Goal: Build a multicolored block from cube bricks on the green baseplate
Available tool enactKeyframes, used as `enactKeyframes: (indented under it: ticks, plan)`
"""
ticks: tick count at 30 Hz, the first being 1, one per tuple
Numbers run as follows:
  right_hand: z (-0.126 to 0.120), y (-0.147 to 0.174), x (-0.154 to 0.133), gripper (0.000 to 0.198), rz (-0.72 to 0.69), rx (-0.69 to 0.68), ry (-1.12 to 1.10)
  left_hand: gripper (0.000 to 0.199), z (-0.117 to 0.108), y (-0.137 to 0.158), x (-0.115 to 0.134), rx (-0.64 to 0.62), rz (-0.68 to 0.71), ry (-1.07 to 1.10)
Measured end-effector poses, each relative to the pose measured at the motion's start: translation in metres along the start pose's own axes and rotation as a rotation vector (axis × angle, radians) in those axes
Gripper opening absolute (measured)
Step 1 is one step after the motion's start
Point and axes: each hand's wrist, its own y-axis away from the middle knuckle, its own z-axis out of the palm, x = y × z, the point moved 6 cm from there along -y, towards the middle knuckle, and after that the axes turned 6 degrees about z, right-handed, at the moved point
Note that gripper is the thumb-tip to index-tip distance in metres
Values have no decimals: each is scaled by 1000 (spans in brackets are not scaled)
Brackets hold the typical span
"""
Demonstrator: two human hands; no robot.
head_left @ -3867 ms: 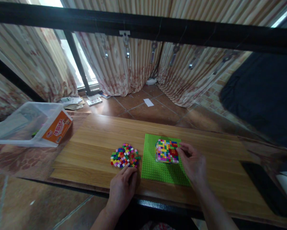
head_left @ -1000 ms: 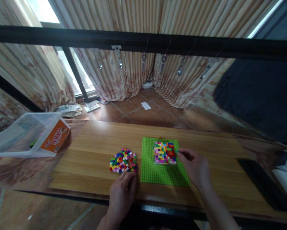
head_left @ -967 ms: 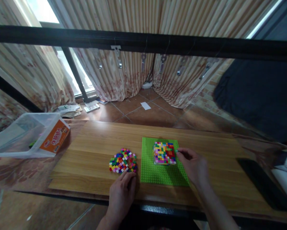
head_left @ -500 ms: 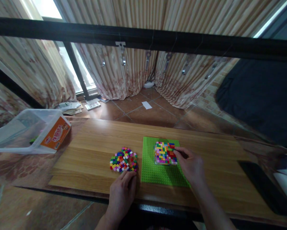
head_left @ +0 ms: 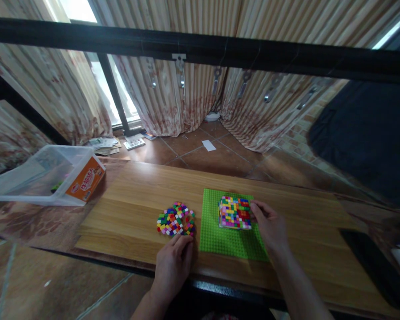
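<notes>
Can't tell if my left fingers [head_left: 179, 242] or right fingers [head_left: 258, 212] grip anything; one sideways bump could knock the block [head_left: 235, 214] askew.

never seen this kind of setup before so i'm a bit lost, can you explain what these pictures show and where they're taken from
There is no machine here: a person works with two bare hands. Every picture comes from one camera worn on the head, looking forward and down. On the wooden surface lie a pile of small colourful bricks and a green studded plate bearing a multicoloured brick block. A clear plastic box stands to the left. The left hand is at the pile's near edge; the right hand is at the block's right side. Whether either holds a brick is too small to tell.
</notes>
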Motion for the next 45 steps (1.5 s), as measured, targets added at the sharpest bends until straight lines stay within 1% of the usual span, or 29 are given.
enactKeyframes:
  ticks: [3, 7, 10, 17, 22, 24, 26, 27, 29, 30, 32, 34, 36, 38, 40, 43, 45]
  plan:
    - [5, -3, 5, 45, 8, -40, -44, 20, 0, 0, 1, -2, 2, -10]
    - [7, -4, 12, 44, 42, -42, -91, 20, -1, 0, 1, 15, 10, -22]
    - [8, -4, 13, 44, 18, -39, -85, 19, -1, 0, 0, 26, 15, -23]
    - [9, -5, 11, 43, -35, 13, -29, 18, 2, 1, -1, 0, -4, 3]
    - [10, -2, 9, 46, -58, -3, 3, 19, 0, 1, 0, 4, 7, 18]
    - [6, 0, 8, 48, -38, 29, 2, 18, 0, 1, 0, 10, 9, 11]
    - [-1, 6, 4, 50, -27, 107, 20, 17, 0, 1, 0, 12, 8, 8]
    - [-4, 11, -1, 50, -36, 146, 39, 17, 0, 1, 0, 11, 5, 9]
    - [-5, 24, -16, 46, -96, 165, 83, 17, 1, 2, 0, 6, 2, 10]
    - [-2, 32, -25, 41, -143, 143, 98, 17, 2, 2, 0, 6, 1, 9]
    - [11, 52, -43, 33, -257, 42, 131, 17, 1, 2, 1, 14, 4, 3]
    - [33, 73, -57, 26, -381, -115, 210, 17, 0, 2, 3, 27, 12, 1]
    - [58, 93, -62, 23, -485, -272, 287, 17, -2, 2, 4, 31, 20, 14]
    - [81, 105, -60, 24, -546, -390, 344, 17, -3, 3, 5, 22, 22, 32]
    - [101, 108, -53, 27, -578, -463, 400, 18, -4, 3, 5, 10, 18, 42]
    - [123, 103, -42, 31, -614, -518, 501, 18, -4, 4, 5, 5, 21, 50]
    - [133, 97, -37, 31, -639, -552, 557, 18, -3, 4, 4, 10, 26, 51]
